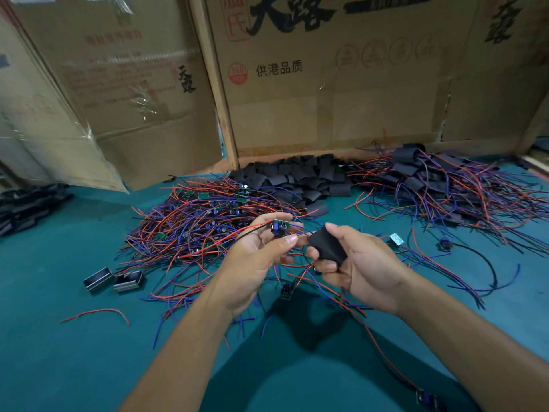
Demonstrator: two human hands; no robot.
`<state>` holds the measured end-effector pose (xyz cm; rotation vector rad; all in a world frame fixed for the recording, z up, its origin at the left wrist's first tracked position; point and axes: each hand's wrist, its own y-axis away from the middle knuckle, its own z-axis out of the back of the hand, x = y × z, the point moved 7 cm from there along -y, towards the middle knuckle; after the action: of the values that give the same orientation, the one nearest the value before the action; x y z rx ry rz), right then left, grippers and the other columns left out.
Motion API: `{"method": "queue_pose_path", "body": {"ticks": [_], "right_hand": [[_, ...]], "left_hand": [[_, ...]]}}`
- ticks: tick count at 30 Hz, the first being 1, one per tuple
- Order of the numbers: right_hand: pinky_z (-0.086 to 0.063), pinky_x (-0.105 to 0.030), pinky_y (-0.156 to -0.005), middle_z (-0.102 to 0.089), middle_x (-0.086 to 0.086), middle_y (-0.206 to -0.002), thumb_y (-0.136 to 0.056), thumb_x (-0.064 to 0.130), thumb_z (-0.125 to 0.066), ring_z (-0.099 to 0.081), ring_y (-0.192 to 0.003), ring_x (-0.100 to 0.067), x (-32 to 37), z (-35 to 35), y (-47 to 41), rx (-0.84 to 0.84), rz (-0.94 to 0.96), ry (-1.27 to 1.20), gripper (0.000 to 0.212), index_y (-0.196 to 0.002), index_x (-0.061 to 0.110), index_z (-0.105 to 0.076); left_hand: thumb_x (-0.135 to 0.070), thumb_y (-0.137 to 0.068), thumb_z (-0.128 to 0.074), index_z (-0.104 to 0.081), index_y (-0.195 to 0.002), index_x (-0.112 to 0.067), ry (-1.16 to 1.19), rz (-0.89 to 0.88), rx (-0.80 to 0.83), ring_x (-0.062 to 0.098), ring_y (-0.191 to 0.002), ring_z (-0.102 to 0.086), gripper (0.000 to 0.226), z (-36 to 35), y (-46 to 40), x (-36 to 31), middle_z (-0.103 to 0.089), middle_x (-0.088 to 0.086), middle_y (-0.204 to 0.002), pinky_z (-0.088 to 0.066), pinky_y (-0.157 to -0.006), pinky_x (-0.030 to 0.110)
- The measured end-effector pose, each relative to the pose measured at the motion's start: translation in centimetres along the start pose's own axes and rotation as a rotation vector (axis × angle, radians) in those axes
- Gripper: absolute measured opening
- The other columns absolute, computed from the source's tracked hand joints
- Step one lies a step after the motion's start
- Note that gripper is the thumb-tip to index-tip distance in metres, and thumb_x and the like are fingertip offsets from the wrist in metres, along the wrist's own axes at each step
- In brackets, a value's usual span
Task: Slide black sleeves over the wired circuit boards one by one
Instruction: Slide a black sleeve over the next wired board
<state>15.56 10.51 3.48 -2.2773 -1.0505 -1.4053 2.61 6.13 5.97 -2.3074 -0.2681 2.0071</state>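
Note:
My left hand [255, 257] pinches a small green circuit board [280, 226] with red, blue and black wires trailing from it. Just to its right, my right hand [359, 269] grips a black sleeve [326, 245], its open end turned toward the board. Board and sleeve sit a short gap apart, above the teal table [74, 352]. A heap of wired boards [202, 221] lies behind my left hand. A pile of loose black sleeves [297, 179] lies at the back centre. At the back right sits a heap of sleeved boards with wires [445, 188].
Cardboard boxes [326, 84] wall off the back of the table. Two small metal housings [113, 281] lie at the left. Loose boards [286, 291] and a stray red wire [98, 313] lie near my arms. Dark parts [26, 209] are stacked at the far left.

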Motion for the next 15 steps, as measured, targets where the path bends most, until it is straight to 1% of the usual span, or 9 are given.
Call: {"method": "queue_pose_path", "body": {"ticks": [3,5,7,8,10,12,13,15], "right_hand": [[-0.011,-0.023,-0.044,-0.052,-0.007,-0.075,-0.101,0.03,-0.036,-0.033,-0.053,-0.01,-0.1,0.2,-0.2,0.01,-0.021,-0.007,0.041,-0.114,-0.004,-0.056],[-0.012,-0.022,-0.044,-0.051,-0.007,-0.076,-0.101,0.03,-0.036,-0.032,-0.054,-0.01,-0.1,0.3,-0.2,0.025,-0.028,0.009,0.041,-0.112,-0.003,-0.057],[-0.011,-0.022,-0.044,-0.052,-0.006,-0.077,-0.102,0.03,-0.035,-0.032,-0.055,-0.01,0.0,0.4,-0.2,0.044,-0.029,0.027,0.042,-0.111,-0.003,-0.059],[-0.012,-0.022,-0.045,-0.052,-0.007,-0.078,-0.102,0.03,-0.035,-0.032,-0.056,-0.011,0.1,0.5,-0.1,0.049,-0.027,0.037,0.042,-0.112,-0.004,-0.06],[-0.014,-0.023,-0.046,-0.054,-0.007,-0.079,-0.102,0.027,-0.036,-0.036,-0.057,-0.011,0.2,0.6,-0.2,0.043,-0.019,0.082,0.043,-0.115,-0.006,-0.061],[-0.02,-0.024,-0.049,-0.055,-0.005,-0.08,-0.102,0.021,-0.037,-0.041,-0.06,-0.012,0.4,0.8,-0.1,0.008,0.031,0.233,0.037,-0.114,-0.002,-0.064],[-0.026,-0.024,-0.051,-0.055,-0.002,-0.079,-0.102,0.018,-0.039,-0.043,-0.062,-0.012,0.8,0.8,0.0,-0.002,0.087,0.388,0.032,-0.113,0.003,-0.066],[-0.036,-0.022,-0.058,-0.055,0.006,-0.076,-0.101,0.018,-0.049,-0.047,-0.066,-0.009,1.7,0.1,0.4,0.003,0.235,0.775,0.021,-0.112,0.011,-0.065]], "left_hand": [[-0.009,-0.086,-0.065,-0.054,-0.124,-0.006,0.042,-0.027,0.016,0.026,-0.1,-0.067,0.04,0.4,-0.1,-0.4,-0.066,0.012,-0.12,-0.051,-0.075,0.031],[-0.011,-0.086,-0.067,-0.061,-0.12,-0.011,0.024,-0.053,-0.004,0.028,-0.101,-0.063,0.035,1.0,-0.1,-0.6,-0.066,0.013,-0.12,-0.051,-0.076,0.031],[-0.015,-0.084,-0.071,-0.07,-0.11,-0.018,-0.035,-0.084,-0.057,0.024,-0.098,-0.061,0.026,1.8,0.0,-0.8,-0.069,0.009,-0.113,-0.051,-0.076,0.032],[-0.017,-0.083,-0.073,-0.072,-0.105,-0.019,-0.064,-0.1,-0.079,0.021,-0.095,-0.061,0.022,2.2,0.0,-1.0,-0.071,0.007,-0.107,-0.052,-0.076,0.032],[-0.019,-0.081,-0.075,-0.074,-0.1,-0.014,-0.119,-0.135,-0.112,0.016,-0.087,-0.064,0.019,2.6,0.1,-1.4,-0.073,0.005,-0.096,-0.053,-0.075,0.029],[-0.017,-0.081,-0.077,-0.074,-0.098,-0.008,-0.134,-0.162,-0.124,0.015,-0.079,-0.066,0.02,2.5,0.1,-1.6,-0.073,0.009,-0.09,-0.054,-0.073,0.024],[-0.016,-0.081,-0.077,-0.073,-0.098,-0.005,-0.122,-0.168,-0.131,0.015,-0.076,-0.066,0.02,2.4,0.0,-1.6,-0.073,0.011,-0.087,-0.054,-0.072,0.023],[-0.014,-0.078,-0.075,-0.072,-0.094,-0.001,-0.095,-0.174,-0.152,0.015,-0.07,-0.067,0.021,2.1,0.0,-1.5,-0.072,0.011,-0.079,-0.054,-0.069,0.022]]}}
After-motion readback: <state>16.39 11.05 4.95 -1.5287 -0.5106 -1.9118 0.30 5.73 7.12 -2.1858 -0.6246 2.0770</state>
